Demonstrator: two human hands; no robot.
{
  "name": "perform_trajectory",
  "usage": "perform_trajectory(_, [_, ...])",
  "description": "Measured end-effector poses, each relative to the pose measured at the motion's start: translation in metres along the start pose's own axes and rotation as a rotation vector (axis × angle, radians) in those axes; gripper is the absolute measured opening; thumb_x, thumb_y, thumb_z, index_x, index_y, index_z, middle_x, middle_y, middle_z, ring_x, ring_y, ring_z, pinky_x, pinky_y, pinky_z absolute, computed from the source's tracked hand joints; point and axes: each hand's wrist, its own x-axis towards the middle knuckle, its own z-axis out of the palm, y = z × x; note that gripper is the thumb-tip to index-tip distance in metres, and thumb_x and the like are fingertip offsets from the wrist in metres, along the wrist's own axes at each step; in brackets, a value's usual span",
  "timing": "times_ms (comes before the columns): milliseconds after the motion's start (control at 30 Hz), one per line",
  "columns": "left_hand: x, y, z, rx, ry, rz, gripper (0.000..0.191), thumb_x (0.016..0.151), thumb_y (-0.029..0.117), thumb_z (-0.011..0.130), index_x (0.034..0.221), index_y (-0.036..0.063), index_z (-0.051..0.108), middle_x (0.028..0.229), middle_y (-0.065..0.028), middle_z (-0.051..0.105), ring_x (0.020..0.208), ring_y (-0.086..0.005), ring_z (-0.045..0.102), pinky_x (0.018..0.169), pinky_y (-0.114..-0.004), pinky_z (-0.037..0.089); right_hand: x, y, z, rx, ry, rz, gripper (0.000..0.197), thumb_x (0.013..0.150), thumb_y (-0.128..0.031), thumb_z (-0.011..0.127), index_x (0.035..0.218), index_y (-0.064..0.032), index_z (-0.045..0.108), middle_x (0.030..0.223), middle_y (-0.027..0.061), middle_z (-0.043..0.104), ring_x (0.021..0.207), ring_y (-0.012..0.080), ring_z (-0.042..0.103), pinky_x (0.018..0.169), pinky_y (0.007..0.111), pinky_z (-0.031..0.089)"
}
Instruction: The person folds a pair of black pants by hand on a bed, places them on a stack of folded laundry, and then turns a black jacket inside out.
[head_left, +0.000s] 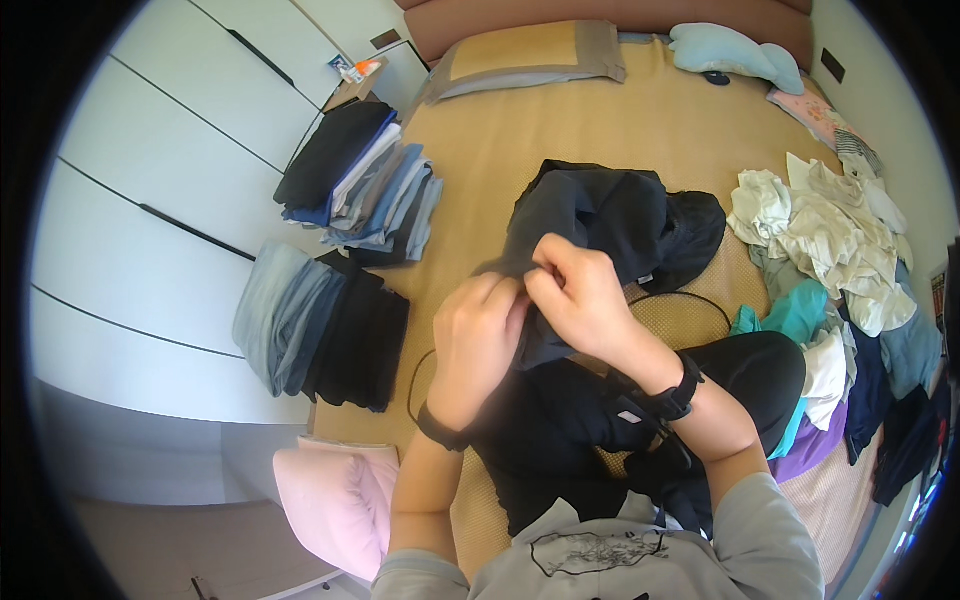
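Observation:
My left hand (478, 341) and my right hand (577, 289) meet at the middle of the view, almost touching, both pinching a dark grey garment (551, 217). Part of this cloth hangs below my fingers, between my hands. The rest spreads away from me over the bed, against a bunched black garment (694, 232) on its right side. What kind of garments they are, I cannot tell. My fingertips are partly hidden by my curled fingers. Each wrist wears a black band, and a thin black cord (686, 294) curves out on the right.
Folded clothes (375, 187) and folded jeans and black trousers (289, 319) stand in stacks along the bed's left side. Loose cream clothes (832, 225) and a purple garment (817, 442) lie heaped at right. A pink folded quilt (337, 495) sits lower left, near white cabinets (172, 172). Pillows (525, 56) lie far back.

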Motion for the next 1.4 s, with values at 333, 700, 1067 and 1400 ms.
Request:
perform_trajectory(333, [-0.005, -0.008, 0.030, 0.222, -0.005, 0.025, 0.010, 0.061, 0.015, 0.058, 0.056, 0.0067, 0.060, 0.068, -0.0079, 0.059, 0.077, -0.0261, 0.051, 0.068, -0.036, 0.037, -0.007, 0.007, 0.005, 0.180, -0.142, 0.023, 0.017, 0.077, -0.013, 0.056, 0.071, -0.0001, 0.047, 0.051, 0.0138, 0.045, 0.044, 0.0243, 0.046, 0.045, 0.032, 0.037])
perform_trajectory(700, [-0.005, -0.016, 0.005, -0.598, 0.161, -0.398, 0.009, 0.083, 0.007, 0.054, 0.084, -0.0004, 0.058, 0.073, -0.0008, 0.057, 0.067, -0.0091, 0.049, 0.063, -0.023, 0.038, 0.021, 0.066, -0.026, 0.306, 0.247, 0.138, 0.014, 0.081, -0.009, 0.056, 0.070, -0.0020, 0.051, 0.060, -0.0037, 0.043, 0.059, 0.0029, 0.039, 0.051, 0.019, 0.032])
perform_trajectory(1067, [-0.011, -0.025, 0.000, -0.844, 0.302, -0.320, 0.010, 0.085, 0.003, 0.052, 0.094, -0.0018, 0.052, 0.092, -0.0035, 0.051, 0.079, -0.0078, 0.046, 0.073, -0.021, 0.037, 0.007, 0.018, -0.048, -0.169, 0.085, -0.354, 0.018, 0.067, -0.002, 0.063, 0.079, -0.0027, 0.050, 0.075, 0.0083, 0.053, 0.072, 0.0270, 0.053, 0.068, 0.033, 0.042])
perform_trajectory(1400, [-0.018, -0.023, 0.003, -0.783, 0.181, -0.177, 0.015, 0.084, 0.005, 0.056, 0.096, -0.0045, 0.053, 0.096, -0.0086, 0.051, 0.085, -0.0141, 0.050, 0.077, -0.024, 0.040, 0.004, 0.009, -0.038, -0.223, -0.386, 0.189, 0.019, 0.075, -0.019, 0.064, 0.080, -0.0013, 0.059, 0.066, 0.0169, 0.061, 0.067, 0.0297, 0.062, 0.059, 0.035, 0.048])
